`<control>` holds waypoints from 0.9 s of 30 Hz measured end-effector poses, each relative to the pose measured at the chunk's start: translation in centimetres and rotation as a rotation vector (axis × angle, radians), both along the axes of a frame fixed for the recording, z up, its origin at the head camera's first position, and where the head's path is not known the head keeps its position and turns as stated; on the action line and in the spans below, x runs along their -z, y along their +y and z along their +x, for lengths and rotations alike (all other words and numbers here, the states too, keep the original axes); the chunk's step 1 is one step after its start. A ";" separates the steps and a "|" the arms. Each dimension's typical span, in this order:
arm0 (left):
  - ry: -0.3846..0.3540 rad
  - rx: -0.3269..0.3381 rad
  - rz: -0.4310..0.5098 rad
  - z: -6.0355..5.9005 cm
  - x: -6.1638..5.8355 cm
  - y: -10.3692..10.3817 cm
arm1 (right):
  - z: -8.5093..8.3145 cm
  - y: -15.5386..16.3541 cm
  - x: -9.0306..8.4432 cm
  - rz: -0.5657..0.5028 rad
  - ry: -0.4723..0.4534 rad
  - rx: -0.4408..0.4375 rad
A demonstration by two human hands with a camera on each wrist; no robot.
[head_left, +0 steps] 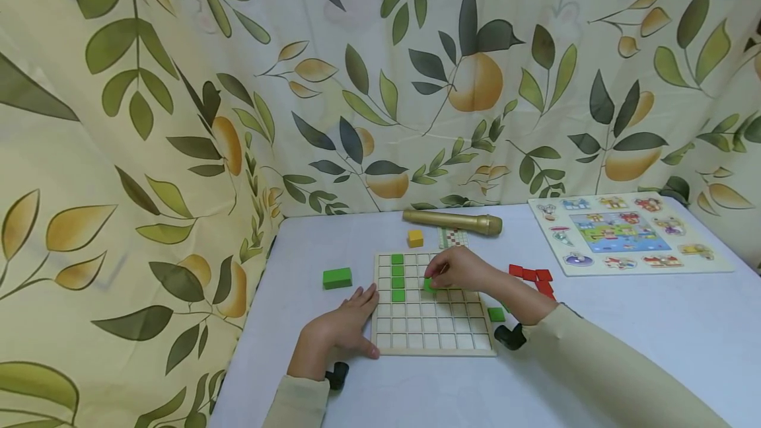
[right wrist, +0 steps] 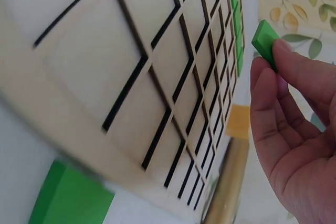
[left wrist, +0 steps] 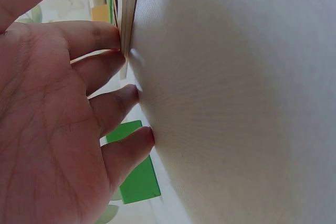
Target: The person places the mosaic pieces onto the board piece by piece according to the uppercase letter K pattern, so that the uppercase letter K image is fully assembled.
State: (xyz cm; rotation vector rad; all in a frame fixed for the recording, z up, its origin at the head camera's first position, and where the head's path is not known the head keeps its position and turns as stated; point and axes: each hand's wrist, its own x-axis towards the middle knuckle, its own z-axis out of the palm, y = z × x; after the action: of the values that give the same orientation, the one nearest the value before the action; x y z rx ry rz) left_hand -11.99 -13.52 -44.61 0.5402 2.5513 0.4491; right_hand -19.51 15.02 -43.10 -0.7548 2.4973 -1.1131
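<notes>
A square wooden grid board (head_left: 434, 352) lies on the table, with several green tiles (head_left: 398, 295) set in a column near its left side. Over the middle of the grid, my right hand (head_left: 460, 269) pinches a small green square tile (right wrist: 264, 39) between thumb and fingertips. In the right wrist view that tile is tilted and held apart from the grid. My left hand (head_left: 345, 325) rests at the board's left edge with fingers spread, fingertips right at the frame in the left wrist view. Beyond its fingers sits a green block (head_left: 337, 278).
A yellow block (head_left: 415, 238), a gold microphone (head_left: 452, 221) and a small patterned card (head_left: 453, 238) lie behind the board. Several red tiles (head_left: 529, 274) and a green tile (head_left: 496, 314) are to its right. A picture puzzle board (head_left: 713, 263) occupies the back right.
</notes>
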 end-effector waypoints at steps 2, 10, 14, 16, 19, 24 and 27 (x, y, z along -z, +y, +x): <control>-0.001 0.004 0.001 0.0 0.0 0.0 | 0.0 -0.3 0.2 -0.009 0.007 -0.012; 0.000 0.008 0.001 -0.1 -0.1 -0.1 | -0.1 -1.9 1.1 -0.012 0.001 -0.034; -0.002 0.007 0.000 -0.1 -0.1 -0.1 | 0.0 -2.7 1.4 -0.008 -0.001 -0.048; -0.005 0.006 -0.001 -0.1 -0.1 -0.1 | 0.1 -3.1 1.5 -0.011 0.010 -0.061; -0.007 0.003 0.000 -0.1 0.0 -0.1 | 0.3 -3.7 1.6 -0.016 0.012 -0.067; -0.012 0.004 0.000 -0.1 -0.1 -0.1 | 0.6 -4.5 1.6 0.003 -0.010 -0.064; -0.014 0.007 -0.009 -0.1 -0.2 0.0 | 0.7 -4.8 1.7 0.008 -0.012 -0.070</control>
State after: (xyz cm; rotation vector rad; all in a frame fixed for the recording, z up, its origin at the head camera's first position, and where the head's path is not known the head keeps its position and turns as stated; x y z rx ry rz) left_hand -12.08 -13.56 -44.40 0.5411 2.5362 0.4377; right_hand -18.83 10.19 -44.82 -0.8245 2.4439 -1.0793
